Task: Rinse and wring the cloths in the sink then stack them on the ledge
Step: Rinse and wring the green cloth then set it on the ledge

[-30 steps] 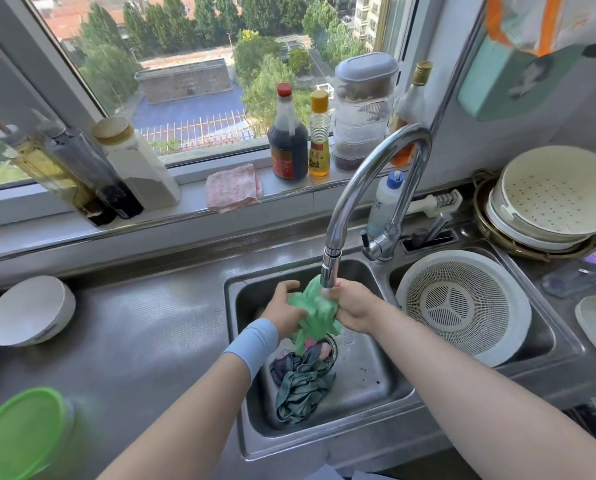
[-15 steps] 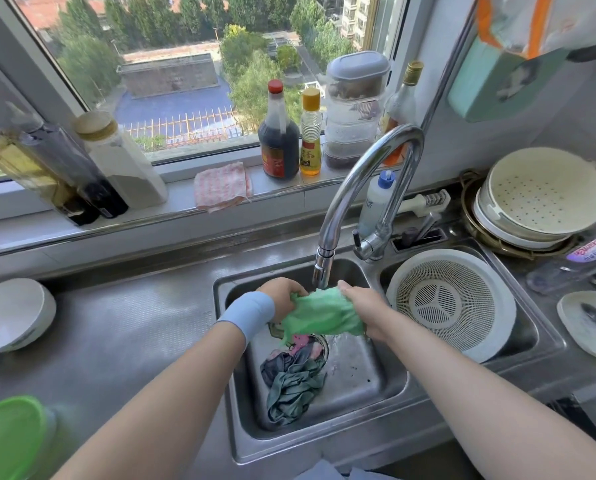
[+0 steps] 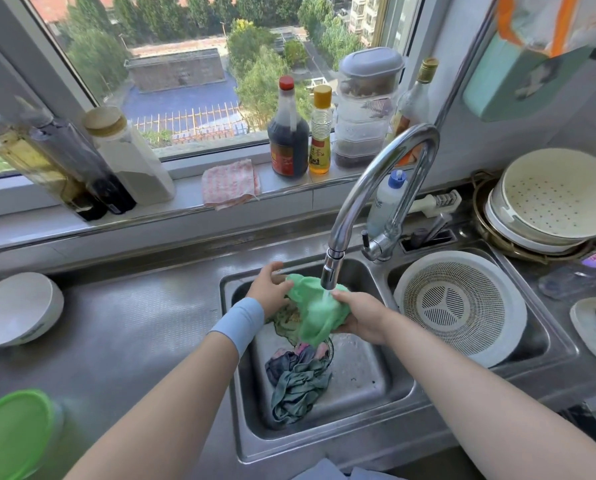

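Water ran from the tap (image 3: 331, 271) onto the green cloth (image 3: 319, 313), which hung bunched just under the spout, above the left basin of the sink (image 3: 376, 403). The right hand (image 3: 362, 318) had its grip closed round the cloth's right side, fingers curled beneath it. The left hand (image 3: 270, 292) lay at the cloth's left edge with fingers spread; from this angle I could not tell whether its grip pinched the fabric or only touched it.

The likeliest slip was the wet cloth sliding out of a one-sided hold and dropping onto the pile of cloths (image 3: 298, 382) below, which would have muddled rinsed with unrinsed. That pile lay partly over the drain, so a running tap could have backed water up in the basin. With the cloth held so near the spout, the stream might also have sprayed sideways onto the bench (image 3: 133, 323).

Wringing was not yet done. A cloth carried up half-wrung would probably have dripped across the bench and wetted the ledge (image 3: 81, 230). There, one pink cloth (image 3: 230, 183) lay just beside the dark bottle (image 3: 287, 133), so a careless reach to stack on it could have knocked the bottle over.
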Available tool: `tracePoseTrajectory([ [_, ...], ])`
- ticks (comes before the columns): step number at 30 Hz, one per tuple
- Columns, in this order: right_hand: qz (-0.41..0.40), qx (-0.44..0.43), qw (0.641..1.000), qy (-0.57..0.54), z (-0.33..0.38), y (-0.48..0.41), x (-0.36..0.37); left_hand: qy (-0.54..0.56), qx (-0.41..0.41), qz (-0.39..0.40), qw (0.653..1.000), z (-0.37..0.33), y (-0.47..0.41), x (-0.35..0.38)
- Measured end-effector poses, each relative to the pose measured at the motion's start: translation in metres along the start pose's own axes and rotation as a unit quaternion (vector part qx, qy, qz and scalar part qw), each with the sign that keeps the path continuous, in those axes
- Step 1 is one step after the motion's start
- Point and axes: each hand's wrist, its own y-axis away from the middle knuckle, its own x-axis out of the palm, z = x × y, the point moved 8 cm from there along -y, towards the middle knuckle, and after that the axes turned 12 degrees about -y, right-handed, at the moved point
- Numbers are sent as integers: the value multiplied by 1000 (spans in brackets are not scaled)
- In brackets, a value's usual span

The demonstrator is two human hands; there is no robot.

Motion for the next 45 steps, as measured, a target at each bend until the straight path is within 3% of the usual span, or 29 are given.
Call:
tracePoseTrajectory([
  [2, 10, -2, 998, -61, 1, 0, 6, -24, -48, 8, 999, 19, 4, 8],
  [4, 18, 9, 993, -114, -1, 0, 8, -58, -68, 72, 993, 32, 12, 31],
  [7, 44, 16, 986, -161, 0, -1, 8, -53, -31, 180, 982, 29, 25, 61],
  [10, 87, 2, 983, -160, 10, 3, 4, -62, 18, 169, 984, 14, 25, 60],
  [14, 30, -10, 999, -32, 14, -2, -22, -91, 13, 134, 987, 1, 16, 43],
  [17, -26, 5, 999, 36, 13, -2, -34, 46, -22, 170, 984, -6, 14, 39],
  [19, -44, 16, 999, 17, 9, -1, -38, 125, -58, 187, 973, -7, 15, 38],
  [21, -46, 29, 998, -33, 3, -1, -36, 117, -58, 196, 972, -7, 18, 41],
  [25, -7, 30, 996, -80, 7, 2, -23, -37, 8, 219, 975, -6, 23, 64],
  [28, 50, 8, 993, -104, 18, 7, -10, -67, 55, 205, 975, -11, 22, 77],
  [31, 41, -22, 996, -75, 26, 6, -11, -69, 5, 138, 988, -1, 11, 58],
  [35, 42, -12, 996, -79, 29, 11, -4, -16, -44, 194, 980, 4, 12, 51],
  [38, -52, -16, 993, 102, 28, 8, -12, 33, -43, 176, 983, -4, 11, 44],
  [41, -181, -61, 932, 308, 40, 6, -26, 19, -50, 151, 987, -7, 7, 38],
  [43, -209, -90, 914, 337, 47, 11, -24, 13, -57, 131, 990, -8, 7, 35],
  [45, -182, -107, 913, 348, 44, 11, -17, 44, -63, 111, 991, -13, 11, 34],
])
